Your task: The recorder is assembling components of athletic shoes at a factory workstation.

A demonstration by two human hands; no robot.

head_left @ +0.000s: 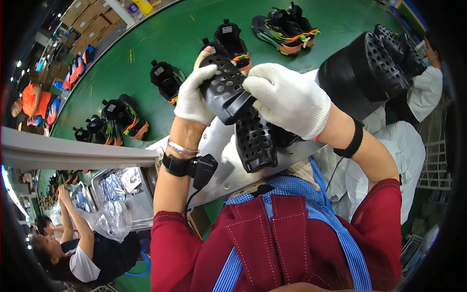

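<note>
My gloved left hand (195, 95) is wrapped round a black plastic shoe tree (224, 86), its holed face turned up. At its right edge my gloved right hand (292, 100) is closed, fingers curled against the piece; whether they also grip something underneath is hidden. A second holed black shoe tree (255, 142) shows below both hands, over the metal table edge (209, 146). Just beyond my hands stands a black sneaker (231, 41) with orange and green trim, partly covered by the held piece. Another black sneaker (166, 78) is left of my left hand.
More black sneakers (284, 31) stand along the green surface (194, 19). Nested black holed pieces (362, 70) are stacked at right. A pale metal bar (82, 148) runs in from the left. Co-workers (92, 243) are at lower left, far left and right. White sacks (389, 151) lie at right.
</note>
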